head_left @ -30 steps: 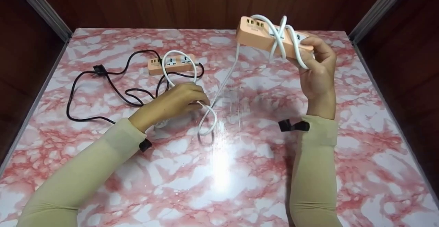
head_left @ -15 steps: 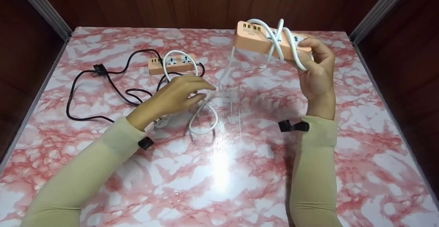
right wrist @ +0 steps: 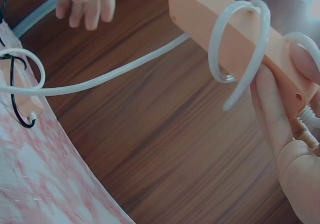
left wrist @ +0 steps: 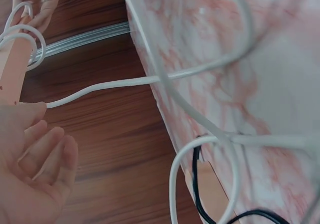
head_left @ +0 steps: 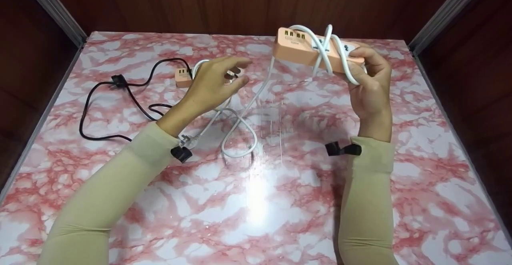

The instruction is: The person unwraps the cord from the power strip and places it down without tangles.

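Observation:
In the head view my right hand (head_left: pixel 372 77) grips one end of an orange power strip (head_left: pixel 296 53), raised above the table. A white cord (head_left: pixel 322 49) winds round the strip and crosses over its sockets. From the strip's far end the cord runs down to the table, where it lies in a loop (head_left: pixel 254 137) and ends in a white plug (head_left: pixel 191 141). My left hand (head_left: pixel 216 83) hovers left of the strip, fingers loosely bent, holding nothing. The right wrist view shows the strip's underside (right wrist: pixel 235 38) with my fingers along it.
A second orange power strip (head_left: pixel 183 79) lies at the back left, partly hidden behind my left hand. Its black cord (head_left: pixel 86 109) spreads over the left of the marbled table (head_left: pixel 304 217), with a black plug (head_left: pixel 118 81). Dark wooden panels (head_left: pixel 240 5) stand at the back and sides.
My left hand has let go of the white cord and risen toward the back of the table. The held strip has dipped slightly; the right hand keeps its grip.

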